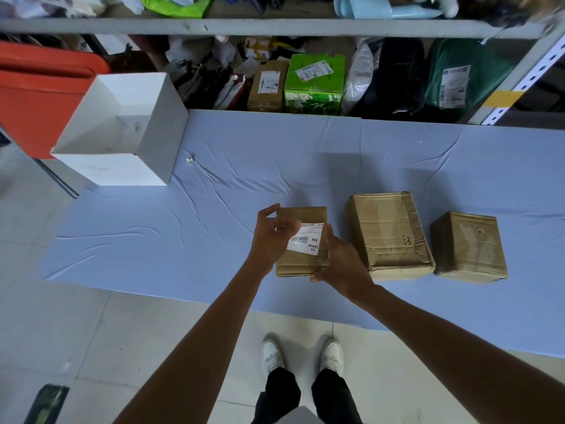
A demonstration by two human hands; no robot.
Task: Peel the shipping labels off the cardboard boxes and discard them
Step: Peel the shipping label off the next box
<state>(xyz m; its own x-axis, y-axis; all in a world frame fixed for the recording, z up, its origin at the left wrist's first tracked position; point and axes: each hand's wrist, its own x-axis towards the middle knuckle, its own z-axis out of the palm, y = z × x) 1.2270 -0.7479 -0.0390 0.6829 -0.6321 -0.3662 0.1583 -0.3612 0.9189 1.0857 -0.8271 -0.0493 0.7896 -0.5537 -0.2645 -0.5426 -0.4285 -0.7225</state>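
Near the blue cloth's (146,240) front edge, left hand (270,240) pinches the shipping label (307,241) — mostly stuck down — while right hand (342,267) grips its small box (301,266); middle box (388,231) and end box (467,246) show no label.

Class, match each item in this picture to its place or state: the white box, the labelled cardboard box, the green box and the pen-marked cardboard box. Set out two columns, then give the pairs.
Column one
1. white box
2. labelled cardboard box
3. green box
4. pen-marked cardboard box

Column two
A. beyond the far edge of the blue cloth
B. middle of the row of three
C. open, at the cloth's far left corner
D. gripped by the right hand, with the left hand pinching its shipping label

Pairs: 1-C, 2-D, 3-A, 4-B
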